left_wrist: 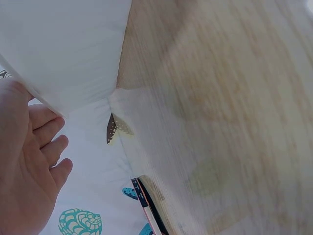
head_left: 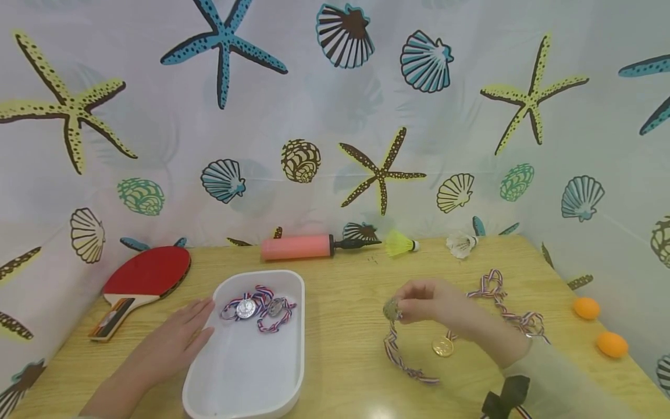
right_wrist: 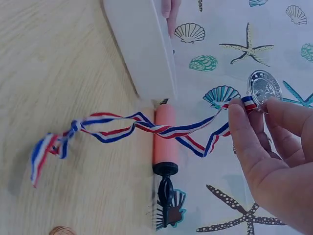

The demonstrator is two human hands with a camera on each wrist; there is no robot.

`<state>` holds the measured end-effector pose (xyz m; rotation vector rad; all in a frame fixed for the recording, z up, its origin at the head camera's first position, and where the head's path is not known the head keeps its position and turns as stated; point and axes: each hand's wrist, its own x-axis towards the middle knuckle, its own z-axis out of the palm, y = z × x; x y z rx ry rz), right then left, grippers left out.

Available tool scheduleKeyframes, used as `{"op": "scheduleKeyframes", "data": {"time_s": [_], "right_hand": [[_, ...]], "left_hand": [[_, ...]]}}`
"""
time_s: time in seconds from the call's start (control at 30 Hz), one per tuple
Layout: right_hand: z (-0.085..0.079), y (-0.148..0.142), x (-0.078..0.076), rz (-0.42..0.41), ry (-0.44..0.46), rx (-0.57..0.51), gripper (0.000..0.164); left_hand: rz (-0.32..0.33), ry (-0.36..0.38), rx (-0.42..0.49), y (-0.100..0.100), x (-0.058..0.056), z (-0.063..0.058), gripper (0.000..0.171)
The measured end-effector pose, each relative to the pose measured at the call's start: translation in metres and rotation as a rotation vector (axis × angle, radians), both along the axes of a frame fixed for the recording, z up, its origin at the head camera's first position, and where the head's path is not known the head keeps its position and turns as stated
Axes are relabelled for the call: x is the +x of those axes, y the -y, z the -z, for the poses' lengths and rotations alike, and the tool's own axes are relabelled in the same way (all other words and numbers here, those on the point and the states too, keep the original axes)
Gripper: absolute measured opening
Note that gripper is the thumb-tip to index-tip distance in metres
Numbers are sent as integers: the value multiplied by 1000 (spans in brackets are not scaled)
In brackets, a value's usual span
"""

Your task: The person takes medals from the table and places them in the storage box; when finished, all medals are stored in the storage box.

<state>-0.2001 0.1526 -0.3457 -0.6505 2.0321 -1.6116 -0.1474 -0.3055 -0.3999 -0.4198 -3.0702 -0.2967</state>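
Note:
My right hand [head_left: 426, 299] pinches a silver medal [right_wrist: 264, 89] near its ribbon loop. The medal's red, white and blue ribbon [right_wrist: 161, 128] hangs down, its knotted tail at the table in the head view. My left hand [head_left: 175, 340] rests with extended fingers against the left rim of a white tray [head_left: 241, 372]. Two silver medals with ribbons, one of them a bright medal [head_left: 246, 308], lie in the tray's far end. Below my right hand a gold medal [head_left: 442, 347] lies on the table, and more striped ribbon [head_left: 497, 297] stretches out beyond my wrist.
A red table tennis paddle [head_left: 149, 273] lies left of the tray. Along the back are a pink hand pump [head_left: 298, 247], a yellow shuttlecock [head_left: 399, 244] and a white shuttlecock [head_left: 460, 244]. Two orange balls [head_left: 612, 345] sit near the right edge.

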Motion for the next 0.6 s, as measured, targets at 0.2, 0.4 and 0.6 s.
{"op": "scheduleKeyframes", "data": {"time_s": [0.2,0.4,0.6], "right_hand": [[-15,1,0,63,-43,35,25],[-25,5,-1,88,-41,1,22],[-33,12,-2,126,-37,-20,21]], "left_hand": [[-1,-7,-1,0,0,0,60],[-14,9,4,1,1,0,60],[-4,3,11,1,1,0,59]]}}
